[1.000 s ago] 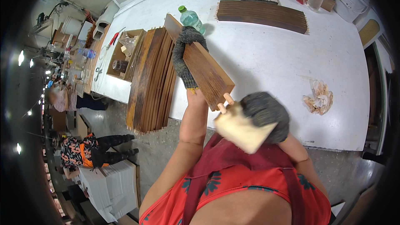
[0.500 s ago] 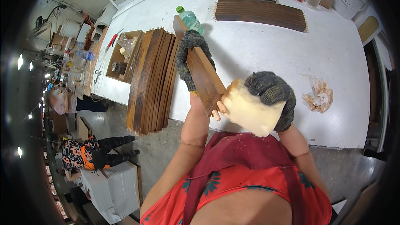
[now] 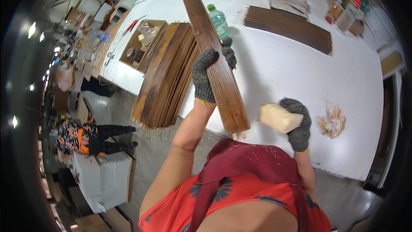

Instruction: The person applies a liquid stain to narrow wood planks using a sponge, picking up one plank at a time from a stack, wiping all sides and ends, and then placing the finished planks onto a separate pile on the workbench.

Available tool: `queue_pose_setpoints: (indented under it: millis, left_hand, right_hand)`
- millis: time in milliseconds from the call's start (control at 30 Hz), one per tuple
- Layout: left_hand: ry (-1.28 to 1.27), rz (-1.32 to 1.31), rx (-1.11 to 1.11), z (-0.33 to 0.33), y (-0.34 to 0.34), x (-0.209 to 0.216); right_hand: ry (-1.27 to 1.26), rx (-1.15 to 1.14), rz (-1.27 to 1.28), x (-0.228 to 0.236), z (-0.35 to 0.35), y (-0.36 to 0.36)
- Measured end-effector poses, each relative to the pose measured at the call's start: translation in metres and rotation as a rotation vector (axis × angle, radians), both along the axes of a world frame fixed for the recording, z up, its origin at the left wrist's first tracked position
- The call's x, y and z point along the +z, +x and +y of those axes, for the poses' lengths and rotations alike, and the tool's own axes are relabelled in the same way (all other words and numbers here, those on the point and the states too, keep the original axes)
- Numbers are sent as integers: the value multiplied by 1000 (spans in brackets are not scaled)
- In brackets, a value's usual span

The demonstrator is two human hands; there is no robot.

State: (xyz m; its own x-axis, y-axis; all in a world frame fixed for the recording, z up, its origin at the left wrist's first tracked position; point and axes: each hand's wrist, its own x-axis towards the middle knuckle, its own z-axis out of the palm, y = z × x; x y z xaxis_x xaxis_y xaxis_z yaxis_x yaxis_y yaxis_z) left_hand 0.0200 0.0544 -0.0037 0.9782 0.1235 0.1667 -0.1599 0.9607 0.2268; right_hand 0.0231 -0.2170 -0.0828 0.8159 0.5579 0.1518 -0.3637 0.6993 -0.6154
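Note:
My gloved left hand [image 3: 205,75] is closed around a dark brown wooden board [image 3: 219,68], fingers wrapped over both long edges. The board tilts up and away from me, its broad grained face toward me. Two light dowel pins stick out of its near end, close to my apron. In my gloved right hand [image 3: 298,122] is a pale yellow sponge block [image 3: 280,117], gripped from its right side and held apart from the board. Left of the board lies a stack of similar brown boards [image 3: 165,77], with pins at their ends.
A second row of boards [image 3: 287,28] lies at the back of the white table [image 3: 274,73]. Behind my left hand stands a green bottle [image 3: 219,23]. A cardboard box [image 3: 143,43] sits beyond the stack. A crumpled, stained wad [image 3: 331,121] lies at right. Two people work at far left.
The board has turned so its broad face shows, and its far end has risen. My right hand and the sponge have moved away from the board's near end, to the right.

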Motion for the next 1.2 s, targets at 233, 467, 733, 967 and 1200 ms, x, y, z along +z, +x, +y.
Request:
queue_pose_setpoints:
  millis: [233, 467, 733, 967, 1200]
  left_hand:
    - [791, 522, 345, 83, -84, 8]
    - [1447, 800, 453, 168, -130, 21]
    - [1645, 882, 367, 286, -157, -15]
    - [1935, 1013, 393, 290, -133, -33]
    - [2050, 946, 459, 271, -116, -48]
  right_hand:
    - [-676, -439, -27, -67, -65, 2]
    - [-659, -411, 79, -120, -80, -8]
    - [-629, -308, 89, -135, -87, 0]
    - [-596, -284, 98, -135, -92, 2]
    - [-619, -272, 133, -135, -95, 1]
